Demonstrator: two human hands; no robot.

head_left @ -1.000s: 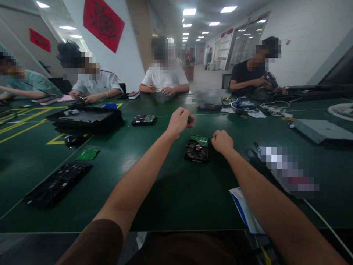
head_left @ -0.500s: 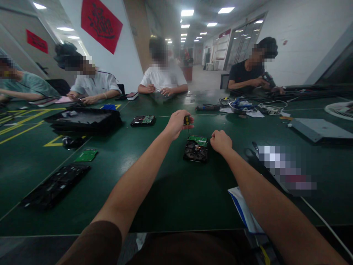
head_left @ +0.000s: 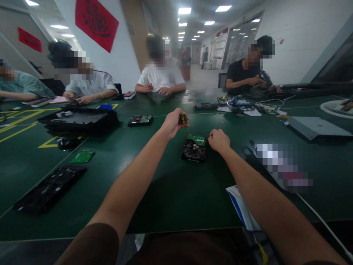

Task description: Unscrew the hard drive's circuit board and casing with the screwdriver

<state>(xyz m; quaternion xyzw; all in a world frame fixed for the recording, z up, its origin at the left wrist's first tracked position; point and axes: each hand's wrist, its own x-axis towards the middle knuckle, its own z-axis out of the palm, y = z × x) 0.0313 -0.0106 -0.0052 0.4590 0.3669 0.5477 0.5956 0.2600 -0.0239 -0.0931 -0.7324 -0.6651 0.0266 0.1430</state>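
A black hard drive (head_left: pixel 193 149) with a green circuit board at its far end lies on the dark green table (head_left: pixel 171 191), straight ahead. My left hand (head_left: pixel 172 122) is closed round a small screwdriver (head_left: pixel 182 119) with a yellow and black handle, its tip pointing down at the drive's far left corner. My right hand (head_left: pixel 219 140) is closed in a fist at the drive's right edge, touching or nearly touching it. What its fingers hold, if anything, is hidden.
Several people sit along the table's far side. A second hard drive (head_left: pixel 140 119), a black tray (head_left: pixel 78 119), a green board (head_left: pixel 81 156) and a black panel (head_left: pixel 49 188) lie to the left. Cables (head_left: pixel 242 103) and a grey flat case (head_left: pixel 317 128) are at right; a blue-white packet (head_left: pixel 242 209) is near me.
The view has drifted slightly left. My left hand has turned a little, so the screwdriver's handle shows more. The drive and my right hand stay in place.
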